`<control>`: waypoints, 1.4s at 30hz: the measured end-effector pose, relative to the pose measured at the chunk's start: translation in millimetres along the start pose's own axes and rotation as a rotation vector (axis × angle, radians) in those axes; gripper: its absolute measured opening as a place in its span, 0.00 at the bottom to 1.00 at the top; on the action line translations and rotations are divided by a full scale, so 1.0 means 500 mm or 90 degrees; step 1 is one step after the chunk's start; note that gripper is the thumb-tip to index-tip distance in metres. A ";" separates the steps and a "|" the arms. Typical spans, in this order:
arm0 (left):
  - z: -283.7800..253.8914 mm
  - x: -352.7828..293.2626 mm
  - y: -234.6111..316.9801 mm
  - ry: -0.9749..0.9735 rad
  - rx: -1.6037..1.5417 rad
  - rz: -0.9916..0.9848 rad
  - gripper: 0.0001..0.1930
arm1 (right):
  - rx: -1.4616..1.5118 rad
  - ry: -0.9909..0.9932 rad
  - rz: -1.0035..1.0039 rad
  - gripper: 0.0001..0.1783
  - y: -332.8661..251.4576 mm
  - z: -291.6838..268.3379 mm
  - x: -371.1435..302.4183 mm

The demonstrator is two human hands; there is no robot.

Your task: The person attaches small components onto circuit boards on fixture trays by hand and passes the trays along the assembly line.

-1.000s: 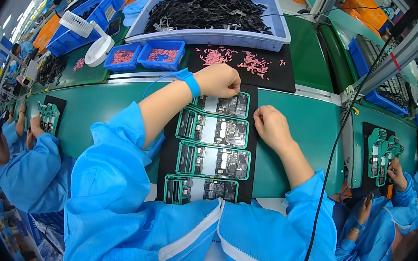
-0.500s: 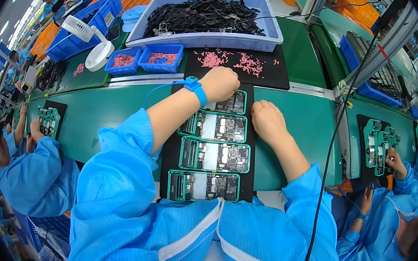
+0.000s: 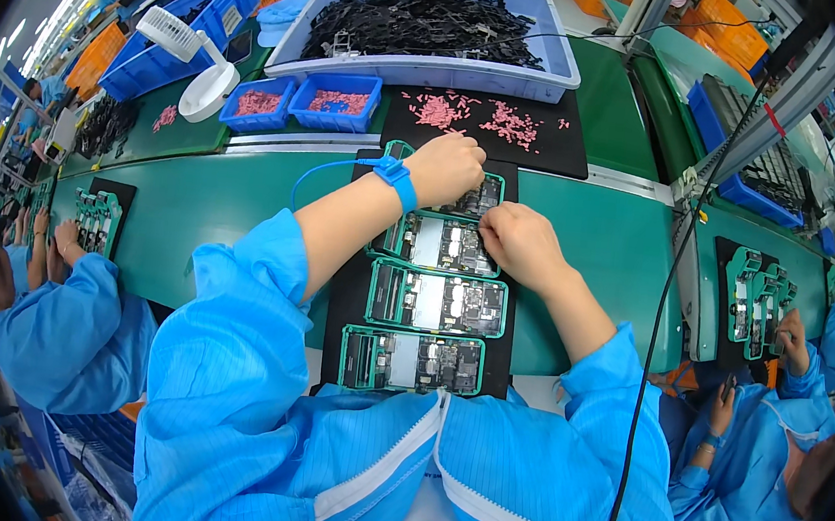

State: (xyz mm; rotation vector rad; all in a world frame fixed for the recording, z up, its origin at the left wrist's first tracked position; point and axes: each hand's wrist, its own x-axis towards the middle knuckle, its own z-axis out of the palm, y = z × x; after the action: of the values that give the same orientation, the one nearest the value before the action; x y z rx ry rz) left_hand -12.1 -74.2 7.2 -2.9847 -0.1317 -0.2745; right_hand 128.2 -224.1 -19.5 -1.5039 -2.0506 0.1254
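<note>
Several opened phone bodies in green frames lie in a column on a black mat (image 3: 341, 298). My left hand (image 3: 446, 171), with a blue wrist strap (image 3: 397, 180) and cord, is closed over the farthest phone body (image 3: 479, 196) and covers much of it. My right hand (image 3: 523, 241) has its fingers pressed together at the right end of the second phone body (image 3: 439, 242). What the fingers of either hand hold, if anything, is hidden. Nearer to me lie a third phone body (image 3: 437, 300) and a fourth one (image 3: 412, 361), both untouched.
Beyond my hands, small pink pieces (image 3: 439, 112) lie on a black pad (image 3: 558, 154). Two blue trays (image 3: 332, 102) hold more. Behind stands a large bin (image 3: 425, 75) of black parts. A white fan (image 3: 208, 90) is left; a black cable (image 3: 672, 275) hangs right. Co-workers sit on both sides.
My right hand has moved left from the green bench onto the second phone body's right end. My left hand stays at the farthest phone body. The whole view has shifted slightly.
</note>
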 end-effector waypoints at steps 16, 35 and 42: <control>0.010 0.006 -0.028 0.006 -0.032 0.022 0.04 | -0.251 -0.080 -0.152 0.02 -0.025 -0.008 0.029; 0.106 0.214 -0.085 0.039 -0.134 -0.086 0.04 | 0.081 0.140 0.258 0.04 0.194 -0.038 0.058; 0.119 0.229 -0.088 -0.055 -0.107 -0.112 0.04 | -0.046 0.081 0.274 0.04 0.257 -0.018 0.111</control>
State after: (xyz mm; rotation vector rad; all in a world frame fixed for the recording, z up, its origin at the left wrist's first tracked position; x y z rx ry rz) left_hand 105.9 -13.5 -23.4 -3.1572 -0.4005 -0.1825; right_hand 230.6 -130.8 -42.0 -1.9283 -1.6237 0.1202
